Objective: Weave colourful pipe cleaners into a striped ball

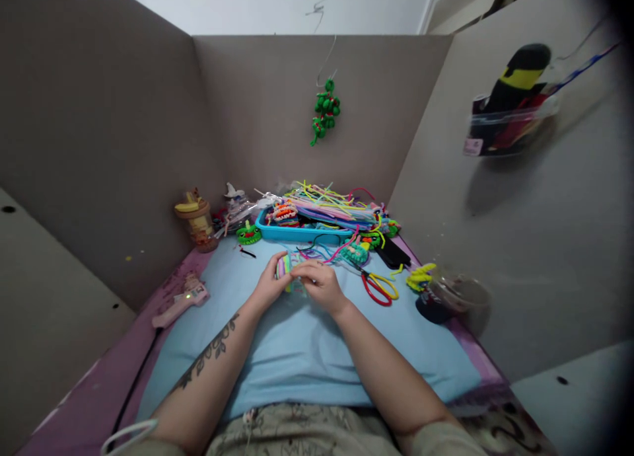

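Both my hands meet over the light blue cloth (307,350) near its far middle. My left hand (270,283) curls around a small multicoloured pipe-cleaner piece (286,266), pastel striped. My right hand (321,284) is closed, fingers pinching the same piece from the right. A tattoo runs along my left forearm. Loose pipe cleaners (321,250) trail from the piece toward the tray.
A turquoise tray (297,234) heaped with coloured pipe cleaners sits at the back. Red-handled scissors (377,288) lie right of my hands, a pink glue gun (181,303) to the left. A clear bowl (458,292), a jar (198,221), grey partition walls and a hanging green figure (325,111) surround the spot.
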`<state>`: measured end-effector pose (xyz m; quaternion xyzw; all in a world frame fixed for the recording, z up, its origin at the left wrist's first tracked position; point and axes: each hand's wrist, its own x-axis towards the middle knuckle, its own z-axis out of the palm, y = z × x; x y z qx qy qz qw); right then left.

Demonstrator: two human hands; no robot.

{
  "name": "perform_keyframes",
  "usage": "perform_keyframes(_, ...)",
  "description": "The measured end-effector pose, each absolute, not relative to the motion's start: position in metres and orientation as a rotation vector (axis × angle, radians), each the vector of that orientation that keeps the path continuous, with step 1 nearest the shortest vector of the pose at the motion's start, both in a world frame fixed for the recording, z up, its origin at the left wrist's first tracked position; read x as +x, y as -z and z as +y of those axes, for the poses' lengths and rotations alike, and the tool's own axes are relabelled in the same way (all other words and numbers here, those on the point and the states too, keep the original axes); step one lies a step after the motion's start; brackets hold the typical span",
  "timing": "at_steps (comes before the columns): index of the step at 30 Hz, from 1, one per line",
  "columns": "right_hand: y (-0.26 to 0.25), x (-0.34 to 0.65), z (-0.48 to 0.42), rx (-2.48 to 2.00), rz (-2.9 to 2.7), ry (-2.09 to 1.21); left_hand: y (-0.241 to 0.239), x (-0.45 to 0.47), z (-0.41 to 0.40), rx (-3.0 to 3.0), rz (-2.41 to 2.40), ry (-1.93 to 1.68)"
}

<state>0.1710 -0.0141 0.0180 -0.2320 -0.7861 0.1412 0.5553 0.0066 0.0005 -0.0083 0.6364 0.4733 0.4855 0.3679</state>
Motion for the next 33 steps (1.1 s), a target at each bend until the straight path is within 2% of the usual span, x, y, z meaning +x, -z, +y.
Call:
perform_keyframes(6, -0.035, 0.172, -0.031, -0.41, -1.894, -0.581, 0.011, 0.003, 0.006, 1.609, 1.334, -1.399)
perform_keyframes(11, -0.044, 0.186, -0.03, -0.344, -1.841, -0.865, 0.007, 0.003, 0.003, 1.638, 1.284, -1.344)
perform_keyframes(15, -0.041, 0.189, -0.024, -0.487, -1.764, -1.03, 0.006, 0.004, 0.001, 1.706, 1.22, -1.296)
perform_keyframes(22, -0.03, 0.172, -0.012, -0.926, -1.661, -0.578, 0.014, 0.008, 0.0, 1.892, 1.199, -1.239)
perform_keyframes(33, -0.019, 0.173, -0.005, -0.974, -1.793, -0.515, 0.004, 0.009, -0.009, 1.975, 1.046, -1.125)
